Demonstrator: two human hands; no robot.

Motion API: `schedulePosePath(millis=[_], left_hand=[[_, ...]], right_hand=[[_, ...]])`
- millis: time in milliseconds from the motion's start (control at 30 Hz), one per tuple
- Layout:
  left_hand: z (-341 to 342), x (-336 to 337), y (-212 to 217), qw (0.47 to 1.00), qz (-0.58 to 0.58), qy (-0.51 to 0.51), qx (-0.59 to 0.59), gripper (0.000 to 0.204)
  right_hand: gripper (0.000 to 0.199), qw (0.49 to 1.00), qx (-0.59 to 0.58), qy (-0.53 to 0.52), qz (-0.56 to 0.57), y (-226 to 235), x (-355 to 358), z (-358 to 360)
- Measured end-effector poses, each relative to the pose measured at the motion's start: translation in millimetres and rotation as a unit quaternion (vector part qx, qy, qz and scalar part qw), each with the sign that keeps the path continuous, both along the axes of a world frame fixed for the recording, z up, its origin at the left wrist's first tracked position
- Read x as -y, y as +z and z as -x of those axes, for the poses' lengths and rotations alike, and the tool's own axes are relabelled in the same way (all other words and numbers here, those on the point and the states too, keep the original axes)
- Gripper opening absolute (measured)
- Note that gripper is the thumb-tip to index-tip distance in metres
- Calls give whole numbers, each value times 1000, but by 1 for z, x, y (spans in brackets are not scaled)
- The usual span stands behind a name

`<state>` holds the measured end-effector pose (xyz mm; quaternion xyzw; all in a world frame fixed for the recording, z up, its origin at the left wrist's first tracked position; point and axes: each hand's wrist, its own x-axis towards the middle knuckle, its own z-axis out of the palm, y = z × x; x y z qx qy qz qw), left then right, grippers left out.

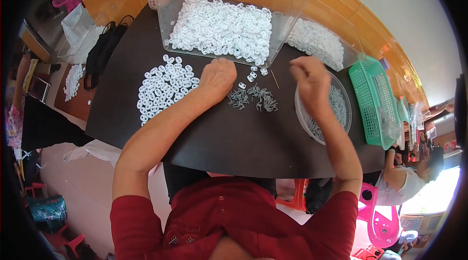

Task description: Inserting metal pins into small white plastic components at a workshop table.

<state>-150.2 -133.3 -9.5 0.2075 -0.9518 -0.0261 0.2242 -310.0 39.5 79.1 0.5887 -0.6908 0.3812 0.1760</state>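
Observation:
My left hand (219, 78) rests curled on the dark table, just short of the clear bin; whatever its closed fingers may hold is hidden. Beside it lies a loose pile of small grey screws (261, 98). A spread of white oval plastic pieces with holes (165, 87) covers the table left of that hand. My right hand (312, 82) is raised over the left rim of a round clear tub (347, 106) with more grey screws in it. Its fingers are bent together and slightly blurred; anything between them is too small to name. A few white pieces (252, 75) lie between the hands.
A large clear bin (163, 26) with many white pieces stands at the back; a second clear bin (351, 50) is to its right. A green basket (373, 99) sits at the right edge. A thin stick (275, 79) lies near the screws. Other people are at both sides.

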Motion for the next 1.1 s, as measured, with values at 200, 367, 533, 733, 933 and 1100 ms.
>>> schedulePosePath(millis=[200,367,533,733,933,1100], left_hand=[[-30,-17,41,860,-495,-41,-115,14],[-58,-56,53,716,-666,-87,-187,27],[-60,-66,52,603,-765,-138,-183,39],[-47,-44,51,748,-642,-101,-137,17],[-13,2,15,967,-222,-83,-96,15],[20,-15,30,983,-165,-43,72,26]], right_hand=[[14,987,124,105,-15,-42,7,-53],[9,935,313,155,-65,-43,-3,-87],[9,889,418,178,-50,-35,-27,-98],[8,891,418,171,-45,-29,-43,-94],[6,886,447,123,-29,-33,-48,-93],[5,907,411,75,-43,-29,-49,-101]])
